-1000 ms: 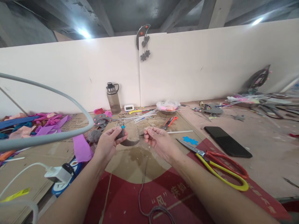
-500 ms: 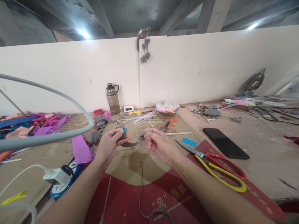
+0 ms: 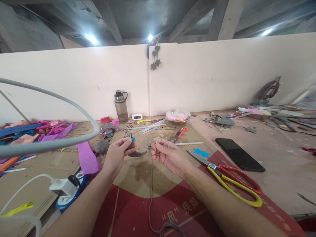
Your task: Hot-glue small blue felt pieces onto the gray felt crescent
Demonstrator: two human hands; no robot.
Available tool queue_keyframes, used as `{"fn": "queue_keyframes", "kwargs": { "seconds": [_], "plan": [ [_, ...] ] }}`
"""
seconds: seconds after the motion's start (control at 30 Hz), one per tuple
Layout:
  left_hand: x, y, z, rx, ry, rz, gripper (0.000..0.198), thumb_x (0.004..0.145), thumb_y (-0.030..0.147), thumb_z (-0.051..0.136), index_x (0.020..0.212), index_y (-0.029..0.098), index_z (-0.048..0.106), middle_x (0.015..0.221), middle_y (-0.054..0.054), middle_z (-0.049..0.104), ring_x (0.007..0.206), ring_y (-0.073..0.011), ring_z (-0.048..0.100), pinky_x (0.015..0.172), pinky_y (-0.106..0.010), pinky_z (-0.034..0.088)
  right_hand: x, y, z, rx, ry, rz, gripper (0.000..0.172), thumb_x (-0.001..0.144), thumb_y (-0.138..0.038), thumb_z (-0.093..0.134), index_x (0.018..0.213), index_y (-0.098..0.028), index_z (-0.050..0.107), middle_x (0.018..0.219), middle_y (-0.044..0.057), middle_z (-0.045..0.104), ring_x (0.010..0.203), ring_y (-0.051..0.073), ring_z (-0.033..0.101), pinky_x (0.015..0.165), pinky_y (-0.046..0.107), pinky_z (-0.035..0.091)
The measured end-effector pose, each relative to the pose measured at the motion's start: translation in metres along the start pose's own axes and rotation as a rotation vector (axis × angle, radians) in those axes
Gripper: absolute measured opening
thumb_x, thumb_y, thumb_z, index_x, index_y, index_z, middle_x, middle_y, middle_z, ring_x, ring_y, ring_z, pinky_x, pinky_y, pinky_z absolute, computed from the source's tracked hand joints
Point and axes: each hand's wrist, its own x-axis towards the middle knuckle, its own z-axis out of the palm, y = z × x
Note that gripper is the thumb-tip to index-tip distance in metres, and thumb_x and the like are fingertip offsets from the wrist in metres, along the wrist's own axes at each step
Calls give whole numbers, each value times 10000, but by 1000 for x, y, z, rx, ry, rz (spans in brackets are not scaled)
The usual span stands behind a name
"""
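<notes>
My left hand point(image 3: 118, 152) pinches a small grey felt piece point(image 3: 132, 144) with a bright blue bit at its top. A dark grey curved, pointed piece point(image 3: 138, 153) shows just below these fingers; whether it joins the held felt I cannot tell. To the right, at about the same height, my right hand point(image 3: 166, 154) is closed in a pinch at a strand of grey yarn point(image 3: 151, 184). The yarn runs down onto the red part of the cardboard and coils near the bottom edge. A fine thread stretches between the two hands. The right fingertips partly hide what they grip.
Scissors point(image 3: 229, 177) with red and yellow handles lie right, beside a black phone point(image 3: 238, 154) and blue flower cutouts point(image 3: 201, 152). Behind are a utility knife point(image 3: 179, 133), a bottle point(image 3: 121, 108) and a yarn ball point(image 3: 101, 146). A power strip point(image 3: 70, 194) and grey tube point(image 3: 61, 148) occupy the left.
The view has shifted slightly, so the whole scene sits a little lower and farther right. Both hands keep their pinches, and the right fingers have turned slightly.
</notes>
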Motion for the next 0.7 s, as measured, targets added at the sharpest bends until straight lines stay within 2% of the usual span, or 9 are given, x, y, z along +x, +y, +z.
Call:
{"fn": "queue_keyframes", "kwargs": {
  "seconds": [0.17, 0.3, 0.43, 0.7],
  "plan": [
    [1, -2, -1, 9, 2, 9, 275, 638, 318, 762, 765, 106, 643, 739, -44, 667, 699, -137, 652, 693, -267, 560, 1, 0, -1, 78, 24, 31, 230, 689, -275, 728, 732, -173, 527, 704, -24, 520, 627, 88, 516, 598, 234, 448],
    [2, -4, -1, 10, 3, 12, 267, 640, 315, 762, 755, 107, 642, 727, -42, 666, 692, -135, 648, 683, -258, 561, 2, -1, -2, 109, 55, 51, 206, 667, -217, 718, 704, -170, 521, 643, -37, 481, 577, 73, 458, 524, 201, 394],
    [3, -5, -3, 18, -11, 11, 262, 656, 320, 754, 767, 109, 646, 732, -46, 669, 702, -138, 650, 692, -260, 562, 2, 2, -2, 52, 76, 47, 197, 637, -177, 714, 689, -172, 524, 608, -41, 483, 561, 72, 436, 519, 201, 369],
    [3, -6, -4, 51, -19, 19, 251, 680, 321, 740, 779, 110, 649, 742, -52, 673, 724, -138, 647, 737, -281, 560, 1, 5, 1, -49, 87, 5, 148, 666, -191, 672, 695, -181, 527, 599, -41, 495, 558, 82, 453, 530, 217, 367]
  ]
}}
